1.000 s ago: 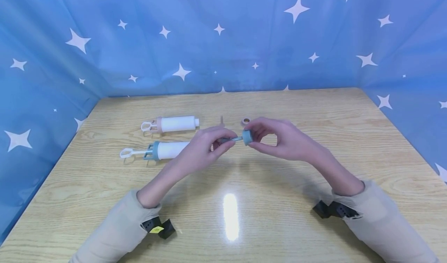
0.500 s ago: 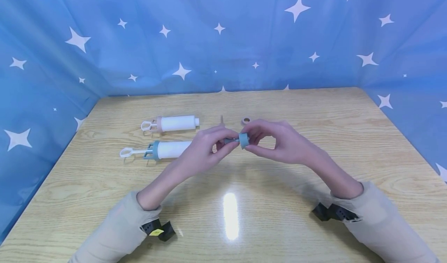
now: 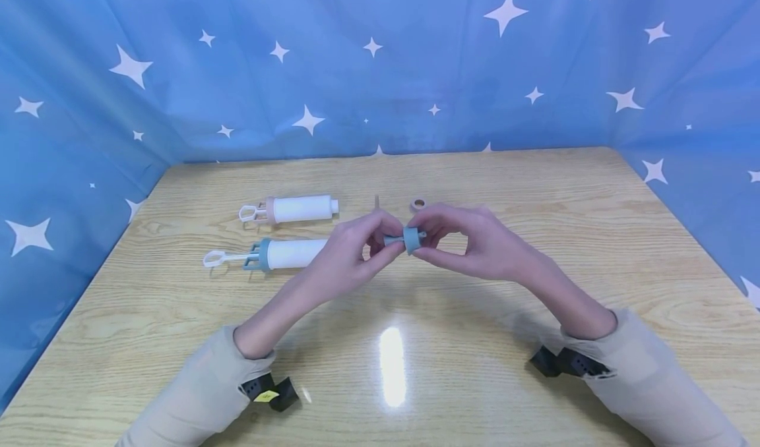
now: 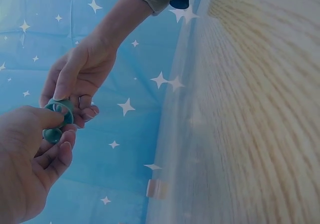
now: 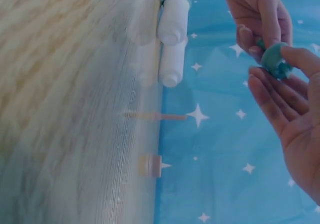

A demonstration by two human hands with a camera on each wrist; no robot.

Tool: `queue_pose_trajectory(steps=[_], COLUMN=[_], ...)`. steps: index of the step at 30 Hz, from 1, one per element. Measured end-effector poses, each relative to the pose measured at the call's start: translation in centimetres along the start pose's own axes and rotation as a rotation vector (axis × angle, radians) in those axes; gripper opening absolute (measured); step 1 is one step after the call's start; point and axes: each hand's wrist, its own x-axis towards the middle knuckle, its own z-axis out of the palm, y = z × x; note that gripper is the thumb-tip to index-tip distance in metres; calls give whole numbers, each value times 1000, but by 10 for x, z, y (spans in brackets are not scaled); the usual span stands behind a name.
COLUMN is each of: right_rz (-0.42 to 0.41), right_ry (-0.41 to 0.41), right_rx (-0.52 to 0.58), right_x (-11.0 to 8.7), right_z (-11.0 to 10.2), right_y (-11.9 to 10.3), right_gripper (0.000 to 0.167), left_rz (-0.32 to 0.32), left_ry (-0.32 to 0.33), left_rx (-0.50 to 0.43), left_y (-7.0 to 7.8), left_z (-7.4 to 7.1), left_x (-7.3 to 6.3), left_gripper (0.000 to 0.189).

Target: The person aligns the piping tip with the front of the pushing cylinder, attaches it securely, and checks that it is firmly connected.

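In the head view my left hand (image 3: 350, 249) pinches a slim teal piece (image 3: 392, 240) between thumb and fingertips, much of it covered by the fingers. My right hand (image 3: 472, 242) holds a teal ring cap (image 3: 411, 240) by its edge. The slim piece runs through the cap, its tip sticking out on the right-hand side. Both hands meet above the table. In the left wrist view a rounded teal end (image 4: 52, 135) shows below the cap (image 4: 65, 108). From the right wrist view, the cap (image 5: 275, 58) sits between my fingers, facing the left hand.
Behind the left hand lie a teal-ended white syringe (image 3: 293, 254) with a loop plunger and a pink-ended white syringe (image 3: 303, 209). A pink ring cap (image 3: 418, 204) and a thin pink piece (image 3: 377, 202) lie farther back. A blue star-patterned curtain (image 3: 380, 71) surrounds the wooden table (image 3: 463, 381).
The teal cap has moved left along the slim piece toward my left fingers, with the right hand following. The slim piece's tip now shows beyond the cap.
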Motion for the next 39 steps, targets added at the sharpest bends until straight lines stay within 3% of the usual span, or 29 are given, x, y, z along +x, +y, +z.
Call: queue_pose_trajectory(steps=[9,15,26,39], right_rz=[-15,-8,-8,-29], right_ry=[17,36,84,140], right_rx=[-11,-21,-41,-51], right_x=[1,0,0,1], right_z=[2,1,-2,-2], right_y=[-1,-1,0,-2], right_gripper=[43,44,46,48], left_rz=[7,10,-69,-141], left_ry=[19,37,47,66], left_rx=[-45,-134,-327,-463], left_y=[-1,-2,-1,5], left_z=[0,0,-2,-4], left_x=[0,1,0,1], left_gripper=[15,15,22,30])
